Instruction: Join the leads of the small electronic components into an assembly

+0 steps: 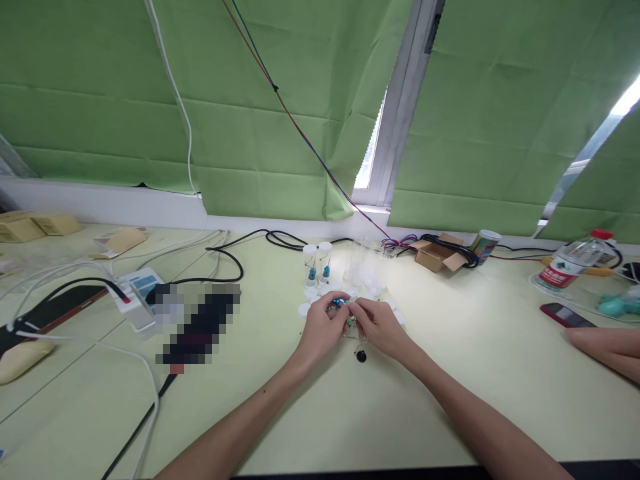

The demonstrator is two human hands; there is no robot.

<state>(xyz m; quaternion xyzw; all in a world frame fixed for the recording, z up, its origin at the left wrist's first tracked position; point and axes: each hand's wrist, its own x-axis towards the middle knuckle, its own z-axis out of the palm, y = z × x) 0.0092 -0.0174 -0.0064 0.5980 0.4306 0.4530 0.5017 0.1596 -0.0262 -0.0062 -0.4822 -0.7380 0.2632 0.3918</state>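
My left hand (321, 325) is closed around a small blue part (341, 303), mostly hidden by the fingers. Against it, the fingertips of my right hand (379, 325) are pinched together; what they grip is too small to make out. Bits of green show between the two hands. A round black piece (361, 357) on a thin wire lies just below them. Behind my left hand stand two clear tubes with white caps, a left tube (311, 257) and a right tube (325, 255), with blue pieces inside. White round caps lie around my hands.
A power strip (137, 300) with cables lies left, near a blurred-out dark object (203, 330). At the back right are an open cardboard box (435, 257) and a can (485, 245). Farther right are a bottle (570, 263), a phone (567, 316) and another person's arm (607, 347).
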